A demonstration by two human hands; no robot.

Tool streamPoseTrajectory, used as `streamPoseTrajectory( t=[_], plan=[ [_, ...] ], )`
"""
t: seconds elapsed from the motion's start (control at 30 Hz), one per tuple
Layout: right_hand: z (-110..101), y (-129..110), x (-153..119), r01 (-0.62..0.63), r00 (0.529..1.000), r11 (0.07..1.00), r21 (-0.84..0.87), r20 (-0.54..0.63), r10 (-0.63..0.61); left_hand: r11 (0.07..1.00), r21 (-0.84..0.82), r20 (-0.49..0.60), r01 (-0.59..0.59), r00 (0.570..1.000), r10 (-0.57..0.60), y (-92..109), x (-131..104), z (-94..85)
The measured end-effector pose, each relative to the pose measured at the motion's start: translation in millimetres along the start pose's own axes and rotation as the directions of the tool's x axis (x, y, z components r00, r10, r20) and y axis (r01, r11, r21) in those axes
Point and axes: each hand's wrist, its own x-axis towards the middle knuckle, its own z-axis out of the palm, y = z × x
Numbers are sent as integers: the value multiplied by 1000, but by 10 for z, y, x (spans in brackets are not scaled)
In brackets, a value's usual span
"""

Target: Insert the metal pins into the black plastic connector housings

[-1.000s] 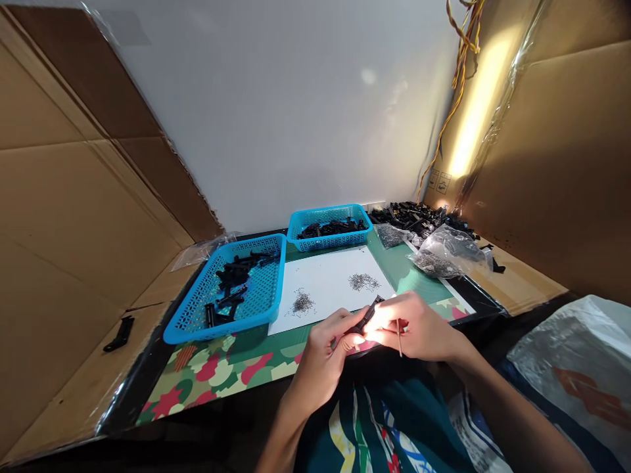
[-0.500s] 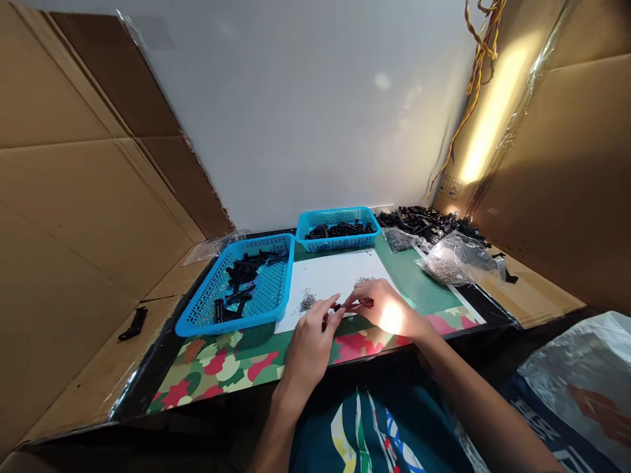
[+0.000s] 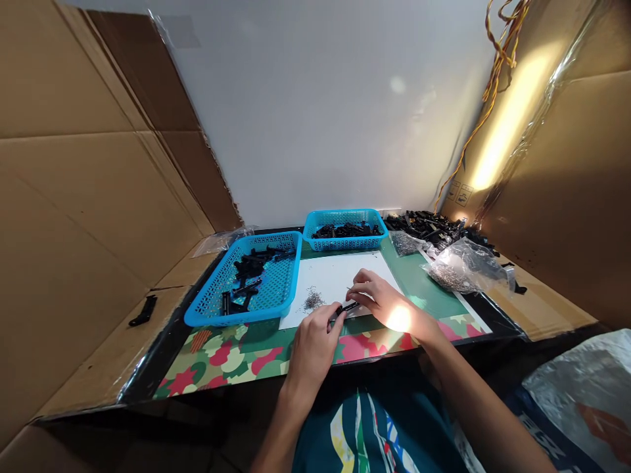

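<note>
Black plastic part (image 3: 351, 307), clamped by the left hand's (image 3: 314, 334) fingers near the counter's (image 3: 155, 355) front edge, wants steady support; the right hand's (image 3: 375, 293) fingers pinch a slim tool (image 3: 350, 289).

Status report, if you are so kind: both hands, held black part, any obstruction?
Left hand gripping black part. Right hand over white sheet, contact with part unclear. Small-pieces pile near left hand; no obstruction visible.
</note>
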Motion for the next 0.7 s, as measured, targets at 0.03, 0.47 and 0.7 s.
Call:
streamPoseTrajectory(
  t=[0.03, 0.47, 0.7],
  plan=[
    [14, -20, 15, -2, 999, 1000, 26, -44, 3, 1000, 1, 2, -11, 1000, 11, 1, -5, 4],
    [250, -145, 121, -176, 968, 938, 297, -122, 220, 998, 31, 8, -58, 998, 57, 25, -17, 4],
    [243, -160, 134, -197, 968, 938, 284, -93, 232, 998, 37, 18, -56, 998, 55, 32, -23, 3]
  ],
)
